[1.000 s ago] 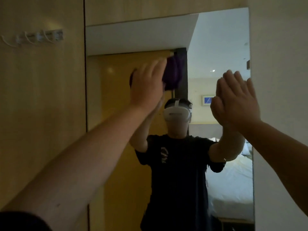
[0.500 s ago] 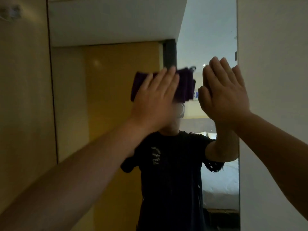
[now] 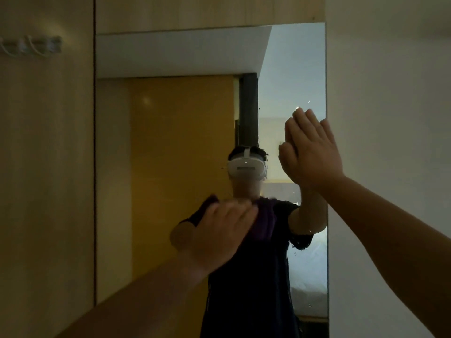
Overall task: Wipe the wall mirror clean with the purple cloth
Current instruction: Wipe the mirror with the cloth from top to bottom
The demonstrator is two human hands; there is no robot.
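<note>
A tall wall mirror [image 3: 170,142] fills the middle of the view, set between a wooden panel and a white wall. My left hand [image 3: 219,232] lies flat with straight fingers, pressing the purple cloth [image 3: 264,220] against the glass at mid height; the hand is motion-blurred and covers most of the cloth. My right hand [image 3: 312,152] is flat against the mirror near its right edge, fingers straight and pointing up. The glass reflects a person in a dark shirt with a white headset.
A wooden panel [image 3: 46,167] with a row of coat hooks [image 3: 31,46] stands left of the mirror. A white wall [image 3: 390,106] borders it on the right. A wooden strip [image 3: 210,13] runs above the mirror.
My left hand has swept the cloth down the glass from head height to chest height. My right hand has stayed flat near the right edge.
</note>
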